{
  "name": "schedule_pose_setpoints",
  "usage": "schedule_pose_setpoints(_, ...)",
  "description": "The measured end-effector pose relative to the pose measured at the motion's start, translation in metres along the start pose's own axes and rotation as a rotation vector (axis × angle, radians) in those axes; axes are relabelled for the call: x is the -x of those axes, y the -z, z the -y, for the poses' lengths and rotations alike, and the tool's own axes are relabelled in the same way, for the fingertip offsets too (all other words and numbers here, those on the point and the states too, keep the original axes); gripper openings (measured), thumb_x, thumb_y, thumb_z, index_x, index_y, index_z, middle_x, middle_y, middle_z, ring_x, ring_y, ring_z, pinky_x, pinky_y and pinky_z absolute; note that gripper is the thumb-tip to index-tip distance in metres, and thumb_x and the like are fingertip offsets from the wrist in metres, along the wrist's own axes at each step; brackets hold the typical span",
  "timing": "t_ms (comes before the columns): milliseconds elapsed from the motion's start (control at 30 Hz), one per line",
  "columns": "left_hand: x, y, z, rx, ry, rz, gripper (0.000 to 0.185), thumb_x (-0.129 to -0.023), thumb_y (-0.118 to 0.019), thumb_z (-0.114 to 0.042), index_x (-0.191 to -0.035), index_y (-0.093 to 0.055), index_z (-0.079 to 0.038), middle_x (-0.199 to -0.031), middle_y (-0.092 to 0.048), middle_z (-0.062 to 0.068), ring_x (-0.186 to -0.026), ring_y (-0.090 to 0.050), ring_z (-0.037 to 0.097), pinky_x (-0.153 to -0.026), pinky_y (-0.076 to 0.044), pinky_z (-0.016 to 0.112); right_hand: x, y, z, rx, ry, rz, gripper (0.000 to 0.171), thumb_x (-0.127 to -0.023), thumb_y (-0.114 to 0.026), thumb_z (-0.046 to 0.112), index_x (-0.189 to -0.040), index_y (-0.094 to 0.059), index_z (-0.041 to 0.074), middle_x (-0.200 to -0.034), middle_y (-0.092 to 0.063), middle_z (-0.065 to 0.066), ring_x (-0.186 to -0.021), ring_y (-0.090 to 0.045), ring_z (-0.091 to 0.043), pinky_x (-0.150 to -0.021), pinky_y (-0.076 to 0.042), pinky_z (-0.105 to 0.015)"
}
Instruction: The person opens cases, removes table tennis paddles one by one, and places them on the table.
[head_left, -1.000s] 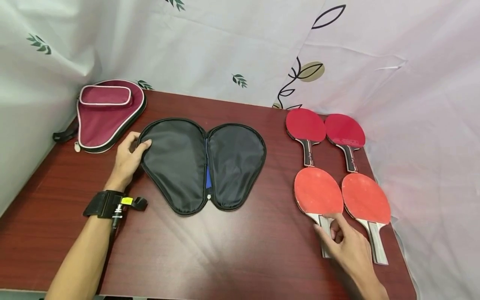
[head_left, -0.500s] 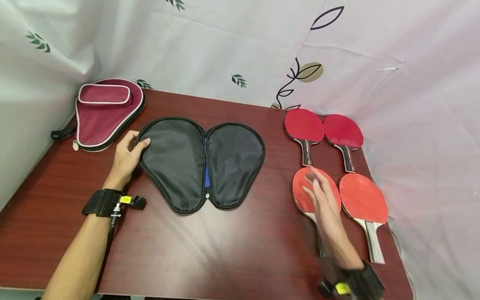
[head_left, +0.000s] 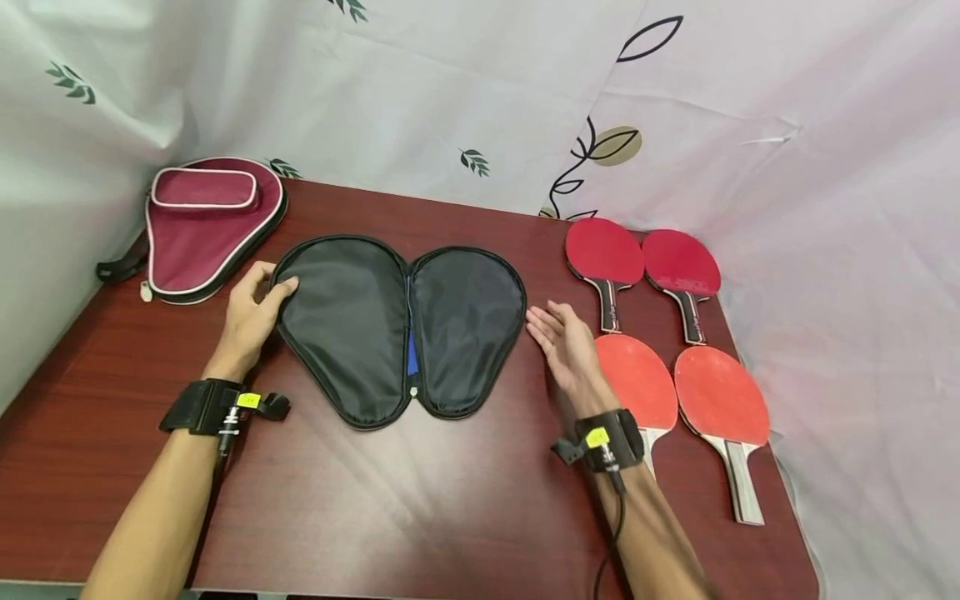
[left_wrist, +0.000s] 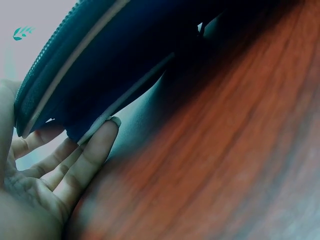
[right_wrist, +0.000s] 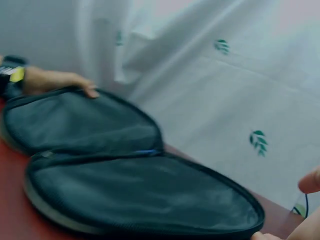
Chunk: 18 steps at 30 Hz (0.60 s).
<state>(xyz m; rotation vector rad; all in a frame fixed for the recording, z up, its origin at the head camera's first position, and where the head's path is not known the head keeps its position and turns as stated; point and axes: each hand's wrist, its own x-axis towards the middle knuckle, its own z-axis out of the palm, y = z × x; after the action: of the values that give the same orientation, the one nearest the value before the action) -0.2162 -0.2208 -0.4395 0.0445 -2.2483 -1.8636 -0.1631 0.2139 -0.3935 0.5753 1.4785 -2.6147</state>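
An open black paddle case (head_left: 397, 325) lies flat in the middle of the table, both halves spread, lining up. My left hand (head_left: 255, 304) pinches the rim of its left half, thumb on top. In the left wrist view my fingers (left_wrist: 90, 155) curl under that lifted rim of the case (left_wrist: 125, 50). My right hand (head_left: 561, 337) hovers just beside the case's right edge, fingers straight, holding nothing. The right wrist view looks low across the open case (right_wrist: 140, 195) toward my left hand (right_wrist: 55, 80).
Several red paddles lie at the right, two at the back (head_left: 604, 250) (head_left: 681, 262) and two nearer (head_left: 637, 379) (head_left: 722, 396), handles toward me. A closed maroon case (head_left: 202, 225) sits at the back left. The wooden table (head_left: 420, 500) is ringed by white curtains.
My right hand left the near paddle's handle and swept left to the black case's right edge. The left hand kept its hold on the case rim.
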Motion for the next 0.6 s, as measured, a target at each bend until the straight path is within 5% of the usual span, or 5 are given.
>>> schedule_pose_setpoints(300,-0.002,0.003,-0.003,0.096,0.005,0.021,0.018,-0.100,-0.066,-0.025,-0.105,-0.063,-0.009,-0.091,-0.059,-0.005,-0.080,-0.053,0.009,-0.066,-0.042,0.019,-0.039,-0.019,0.008,0.220,-0.095,0.012,0.052,-0.107,-0.044,0.025,-0.155,-0.037,0.007,-0.144,-0.047,-0.020,-0.124,-0.057,-0.028,-0.104,-0.046,-0.032)
schedule_pose_setpoints(500,-0.003,0.013,-0.007,0.467,0.016,0.280,0.040,-0.109,-0.027,-0.022,-0.116,-0.064,-0.009,-0.101,-0.064,-0.003,-0.084,-0.058,0.007,-0.067,-0.044,0.020,-0.066,-0.020,0.004,0.130,-0.128,0.041,0.045,-0.109,-0.044,0.031,-0.152,-0.047,0.017,-0.150,-0.047,-0.013,-0.124,-0.058,-0.023,-0.096,-0.050,-0.032)
schedule_pose_setpoints(600,-0.002,0.018,-0.006,0.518,0.025,0.423,0.049,-0.106,-0.017,-0.014,-0.129,-0.060,-0.009,-0.117,-0.064,-0.002,-0.098,-0.061,0.009,-0.076,-0.048,0.023,-0.068,-0.017,-0.004,0.168,-0.046,0.025,0.042,-0.111,-0.041,0.029,-0.150,-0.051,0.018,-0.149,-0.052,-0.010,-0.107,-0.065,-0.017,-0.084,-0.053,-0.027)
